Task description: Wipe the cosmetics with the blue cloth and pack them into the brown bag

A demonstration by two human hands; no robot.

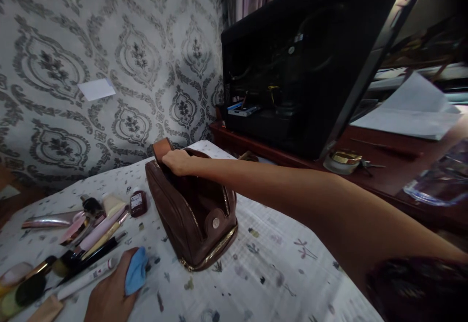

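A brown leather makeup bag (164,210) stands on the cloth-covered surface, its zipped top gaping. My right hand (178,161) reaches across to the bag's far end, its fingers closed at the rim beside the tan strap (163,147); the fingertips are partly hidden. At the near side, a round snap (215,222) shows on a flap. Low in the view, my left hand (113,288) grips a folded blue cloth (136,271), apart from the bag. Left of the bag lie makeup brushes (104,236), a small dark red bottle (138,203) and a white marker-like tube (86,278).
A patterned white cloth (270,273) covers the surface. Behind it, a black computer case (278,83) stands on a reddish-brown desk (380,154) at right. The desk also bears a gold-lidded jar (342,160) and paper (409,110). Patterned wallpaper (139,56) rises behind.
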